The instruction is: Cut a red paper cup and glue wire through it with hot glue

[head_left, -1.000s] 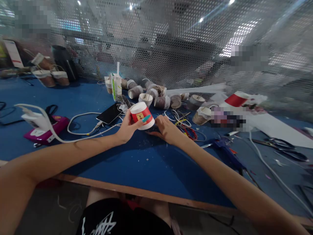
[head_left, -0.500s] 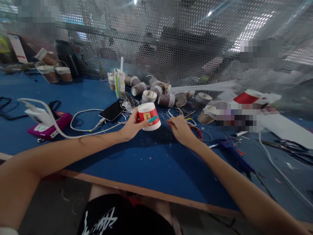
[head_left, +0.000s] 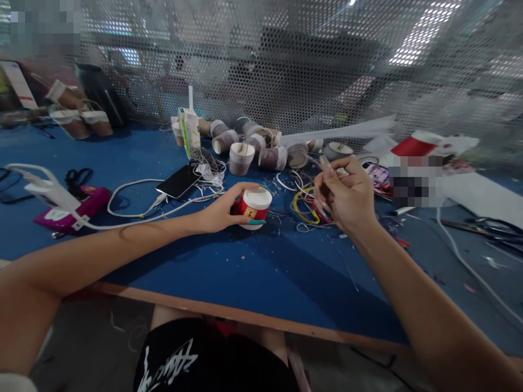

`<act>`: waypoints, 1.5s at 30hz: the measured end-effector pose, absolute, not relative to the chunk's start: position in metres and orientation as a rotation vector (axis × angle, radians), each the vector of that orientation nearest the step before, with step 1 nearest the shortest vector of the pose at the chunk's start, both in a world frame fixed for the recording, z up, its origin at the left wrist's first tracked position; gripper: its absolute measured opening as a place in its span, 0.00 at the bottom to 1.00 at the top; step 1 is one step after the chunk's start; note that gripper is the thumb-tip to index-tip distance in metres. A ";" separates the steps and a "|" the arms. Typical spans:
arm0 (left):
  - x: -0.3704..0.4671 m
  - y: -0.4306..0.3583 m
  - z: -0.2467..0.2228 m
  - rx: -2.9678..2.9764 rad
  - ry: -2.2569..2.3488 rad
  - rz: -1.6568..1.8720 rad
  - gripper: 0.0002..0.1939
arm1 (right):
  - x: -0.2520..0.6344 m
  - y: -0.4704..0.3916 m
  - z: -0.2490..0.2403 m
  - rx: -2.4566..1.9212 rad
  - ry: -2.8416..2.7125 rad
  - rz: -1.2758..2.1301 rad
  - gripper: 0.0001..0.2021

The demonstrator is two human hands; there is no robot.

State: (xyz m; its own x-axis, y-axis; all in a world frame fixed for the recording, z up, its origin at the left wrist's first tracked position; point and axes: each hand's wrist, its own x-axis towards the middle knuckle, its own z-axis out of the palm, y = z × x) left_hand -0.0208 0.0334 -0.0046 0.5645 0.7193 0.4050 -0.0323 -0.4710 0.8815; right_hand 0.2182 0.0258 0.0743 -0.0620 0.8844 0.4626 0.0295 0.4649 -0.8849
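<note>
My left hand (head_left: 223,212) is wrapped round a small red and white paper cup (head_left: 256,204), its thumb along the front and its fingers behind. The cup sits low at the table, its white rim towards me. To the right, my right hand (head_left: 345,193) is raised with curled fingers, thumb and forefinger pinched together. Something thin may be between those fingertips, but I cannot make it out. Beneath this hand lie a yellow loop (head_left: 302,209) and tangled white wire. A thin strand (head_left: 349,267) runs below it.
Several brown and white cups (head_left: 241,159) crowd the back beside a drink carton (head_left: 189,130). A phone (head_left: 178,181) with a white cable lies left, near a magenta power strip (head_left: 81,209). Scissors (head_left: 486,227) lie right. Perforated mesh (head_left: 253,71) stands behind the blue table (head_left: 229,277).
My right hand has lifted away from the cup, moving right and turning its fingers up. My left hand has lowered the cup slightly and tilted its rim towards me.
</note>
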 end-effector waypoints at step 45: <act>-0.023 -0.023 0.006 2.931 1.000 1.899 0.25 | 0.183 -0.023 0.054 -0.546 -1.693 1.651 0.32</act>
State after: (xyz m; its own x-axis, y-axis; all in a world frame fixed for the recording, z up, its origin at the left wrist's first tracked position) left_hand -0.0234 -0.0232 0.0065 0.3433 0.1712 0.9235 0.6645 -0.7391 -0.1101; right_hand 0.1832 -0.0231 0.0536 -0.6664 0.7214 0.1883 -0.1702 0.0987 -0.9804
